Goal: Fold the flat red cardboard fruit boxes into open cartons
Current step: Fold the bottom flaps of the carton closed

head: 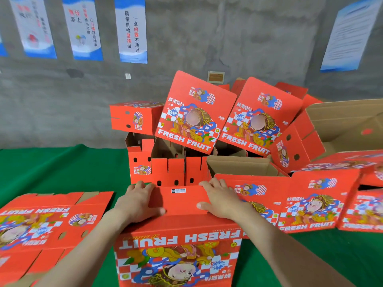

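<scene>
1. Nearest, the half-made carton [178, 251] stands on the green desk [62, 168], its print upside down toward the person.
2. On its top flap [180, 198] the left hand [138, 201] and right hand [219, 199] lie one at each end, fingers [216, 183] straight, slightly spread, pressing flat. The flap's long axis runs hand to hand, and neither hand is nearer, so the push likely goes straight down.
3. Left of the carton lies a flat box [47, 222].
4. Behind the carton, folded cartons [165, 164] are piled.
</scene>
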The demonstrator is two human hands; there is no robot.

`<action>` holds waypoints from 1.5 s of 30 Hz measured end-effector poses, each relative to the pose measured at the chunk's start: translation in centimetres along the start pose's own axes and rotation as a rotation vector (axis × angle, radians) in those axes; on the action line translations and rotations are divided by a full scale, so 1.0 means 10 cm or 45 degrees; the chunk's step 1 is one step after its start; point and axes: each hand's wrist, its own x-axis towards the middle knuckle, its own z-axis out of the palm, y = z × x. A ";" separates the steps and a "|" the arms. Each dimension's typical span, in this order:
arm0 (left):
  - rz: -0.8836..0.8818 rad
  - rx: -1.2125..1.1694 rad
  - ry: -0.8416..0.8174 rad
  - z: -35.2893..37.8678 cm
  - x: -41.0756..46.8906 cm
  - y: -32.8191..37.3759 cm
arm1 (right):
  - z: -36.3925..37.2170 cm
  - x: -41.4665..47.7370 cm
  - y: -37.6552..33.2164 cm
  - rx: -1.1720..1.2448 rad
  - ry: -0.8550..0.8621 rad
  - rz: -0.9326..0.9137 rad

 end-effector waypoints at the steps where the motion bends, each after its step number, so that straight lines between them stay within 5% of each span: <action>1: 0.019 -0.177 0.061 -0.02 0.00 -0.02 | 0.01 -0.02 0.02 0.034 -0.005 -0.013; 4: -0.100 -0.835 0.310 -0.12 -0.05 -0.16 | -0.02 -0.03 0.11 0.475 0.117 0.053; 6: -0.300 -1.012 0.342 -0.11 -0.14 -0.33 | -0.06 -0.03 0.22 0.674 0.324 0.267; 11: -0.487 -1.377 -0.402 0.07 -0.46 -0.65 | -0.03 -0.13 0.32 0.944 -0.081 0.572; 15: -0.457 -1.409 -0.050 -0.15 -0.54 -0.88 | -0.27 -0.08 0.02 1.009 -0.001 0.508; 19: -0.499 -1.542 0.138 -0.54 -0.71 -1.16 | -0.41 -0.04 -0.31 1.385 0.076 0.378; 24: -0.271 -1.829 0.398 -0.67 -0.91 -1.18 | -0.36 0.01 -0.60 1.638 0.322 0.173; 27: -0.227 -1.935 0.560 -0.68 -0.90 -1.20 | -0.37 0.00 -0.64 1.800 0.258 0.028; 35: 0.077 -1.442 0.663 -0.55 -0.74 -1.06 | -0.33 0.00 -0.68 1.571 0.534 0.027; 45: 0.321 -1.281 0.672 -0.41 -0.32 -0.36 | -0.34 -0.07 -0.01 1.474 0.802 0.130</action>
